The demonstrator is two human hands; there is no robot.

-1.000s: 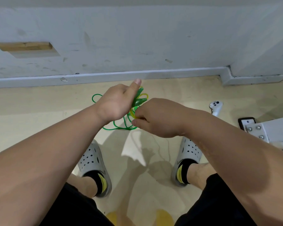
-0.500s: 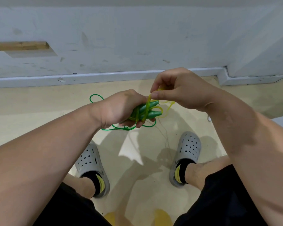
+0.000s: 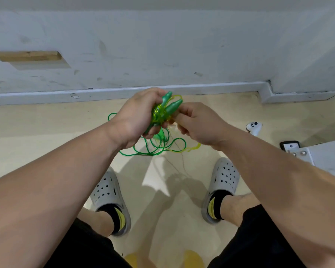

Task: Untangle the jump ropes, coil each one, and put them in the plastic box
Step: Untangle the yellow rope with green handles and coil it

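My left hand [image 3: 137,117] grips a green jump rope [image 3: 163,109] by its two green handles, which point up and right out of the fist. Turns of translucent green-yellow cord are wound around the handles. My right hand [image 3: 199,122] pinches the cord just right of the handles. Loose loops of green cord [image 3: 155,149] hang below both hands, fading to a yellow stretch [image 3: 191,148] at the right. The plastic box is not in view.
I stand on a beige floor facing a white wall with a baseboard [image 3: 124,91]. My feet in grey clogs [image 3: 110,198] [image 3: 220,186] are below. A white controller [image 3: 253,127] and a white metal bracket [image 3: 317,157] lie at the right.
My right hand has come down from above the handles to beside them, still holding the cord. My left hand has tilted the handles upward. More cord is wound around the handles.
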